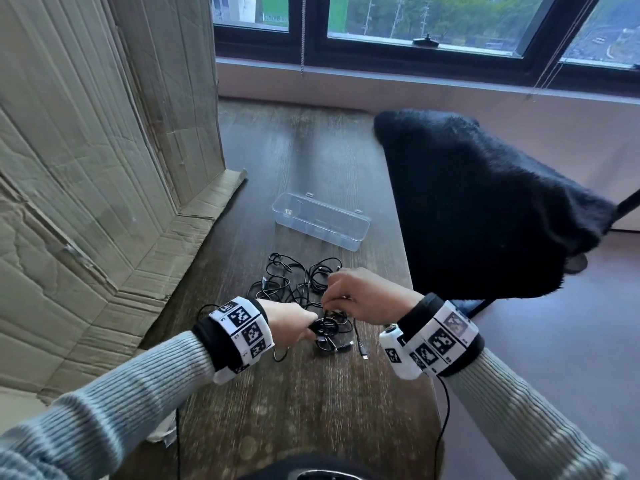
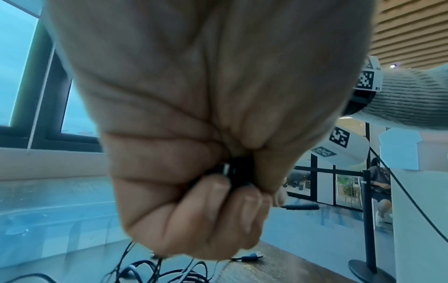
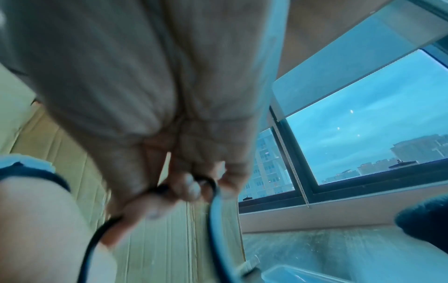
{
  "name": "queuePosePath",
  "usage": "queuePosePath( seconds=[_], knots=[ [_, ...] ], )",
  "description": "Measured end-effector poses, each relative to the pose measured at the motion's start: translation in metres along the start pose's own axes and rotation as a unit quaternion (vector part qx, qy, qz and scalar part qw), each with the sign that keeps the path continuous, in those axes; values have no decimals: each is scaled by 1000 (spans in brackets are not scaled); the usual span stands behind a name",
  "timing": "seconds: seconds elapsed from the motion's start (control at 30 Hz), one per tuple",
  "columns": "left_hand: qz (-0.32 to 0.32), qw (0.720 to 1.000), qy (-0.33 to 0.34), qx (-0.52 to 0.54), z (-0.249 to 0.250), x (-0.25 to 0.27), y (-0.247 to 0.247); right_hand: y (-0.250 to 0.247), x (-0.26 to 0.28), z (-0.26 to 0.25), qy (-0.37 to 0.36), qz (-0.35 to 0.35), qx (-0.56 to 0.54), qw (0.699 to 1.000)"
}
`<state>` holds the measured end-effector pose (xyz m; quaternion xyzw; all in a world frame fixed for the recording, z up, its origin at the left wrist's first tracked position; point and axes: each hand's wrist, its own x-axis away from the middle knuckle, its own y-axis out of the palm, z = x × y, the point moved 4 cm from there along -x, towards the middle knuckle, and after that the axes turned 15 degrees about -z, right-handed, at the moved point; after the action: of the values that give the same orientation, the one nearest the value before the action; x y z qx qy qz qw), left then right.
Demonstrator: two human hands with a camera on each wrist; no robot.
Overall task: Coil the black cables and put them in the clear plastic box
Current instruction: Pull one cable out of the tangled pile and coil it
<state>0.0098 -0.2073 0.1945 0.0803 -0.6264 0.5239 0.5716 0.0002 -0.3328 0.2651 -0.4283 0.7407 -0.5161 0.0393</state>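
Observation:
My left hand point(image 1: 298, 322) grips a small coil of black cable point(image 1: 327, 327) just above the dark wooden table point(image 1: 311, 393); in the left wrist view its fingers point(image 2: 213, 216) curl round the black bundle point(image 2: 238, 172). My right hand point(image 1: 356, 299) pinches a strand of the same cable point(image 3: 206, 181) beside the coil, and a loop of it hangs down point(image 3: 218, 229). A loose tangle of black cables point(image 1: 294, 278) lies behind the hands. The clear plastic box point(image 1: 320, 220) stands open and empty farther back.
A large flattened cardboard sheet point(image 1: 104, 168) leans along the left side of the table. A black fuzzy cloth point(image 1: 485, 209) covers a chair at the right table edge. Loose cable plugs point(image 1: 362, 351) lie near the hands. A window point(image 1: 415, 22) runs along the back.

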Motion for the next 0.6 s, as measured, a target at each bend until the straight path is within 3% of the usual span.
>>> queuePosePath(
  seconds=[0.13,0.27,0.33,0.43,0.53,0.6],
  knots=[
    [21,998,35,57,-12,2,-1,0,4,10,22,76,-62,995],
    [52,974,76,208,-33,10,0,3,12,23,64,51,-60,995],
    [46,983,46,170,-31,14,-2,6,12,14,30,48,-36,998],
    [23,999,4,29,-8,17,-3,1,3,-8,-25,59,46,997],
    [93,994,34,-44,16,25,-12,-5,-11,-6,-42,89,65,993],
    [143,987,57,-37,18,34,-20,-5,-17,9,-36,127,14,991]
  ],
)
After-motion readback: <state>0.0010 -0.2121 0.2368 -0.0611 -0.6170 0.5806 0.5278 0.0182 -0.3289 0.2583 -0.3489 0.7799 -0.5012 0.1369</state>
